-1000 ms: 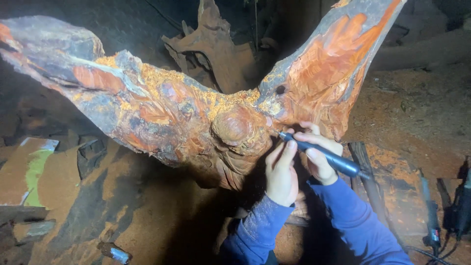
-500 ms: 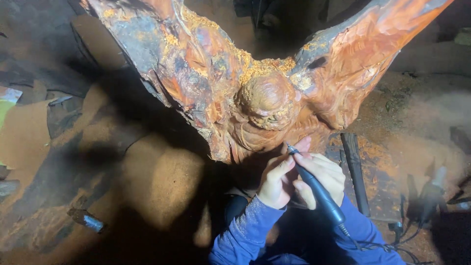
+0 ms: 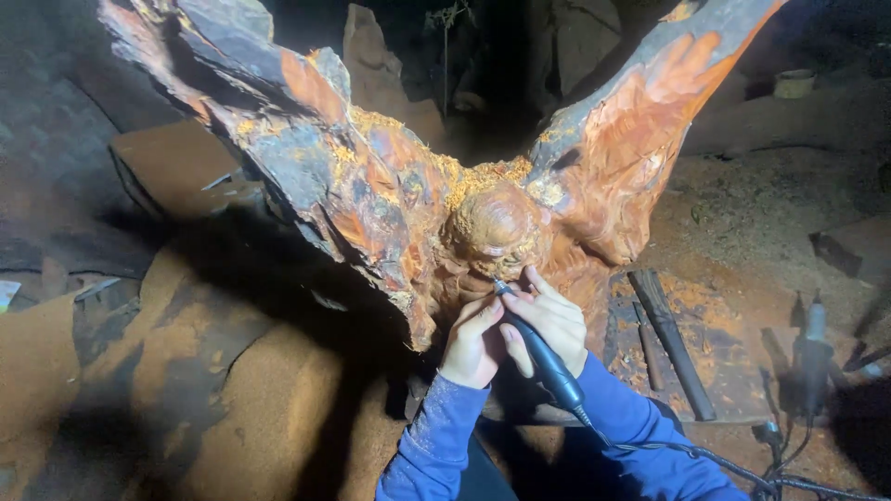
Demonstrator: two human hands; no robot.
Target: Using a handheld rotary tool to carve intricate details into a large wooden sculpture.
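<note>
Sawdust, orange-brown, heaped on the floor [image 3: 213, 390] well left of the hands. Above and left of them, a great V-shaped wood carving [image 3: 371, 195], dark bark on its upper edge, raw orange grain below, loose shavings caught in the fork. Rounded carved knob [image 3: 492, 232] at the fork, directly above the hands. Left hand [image 3: 473, 339] curled, fingertips [image 3: 487, 311] braced against the wood and touching the tool. Right hand [image 3: 555, 323] just beside, clamped round a dark pen-style rotary tool [image 3: 543, 357], tip pressed to the carving under the knob, cord trailing down to the right. Blue sleeves [image 3: 436, 445] below both. Right of the hands, two long chisels [image 3: 670, 343] flat on a dusty board; farther right, another corded power tool [image 3: 815, 353].
</note>
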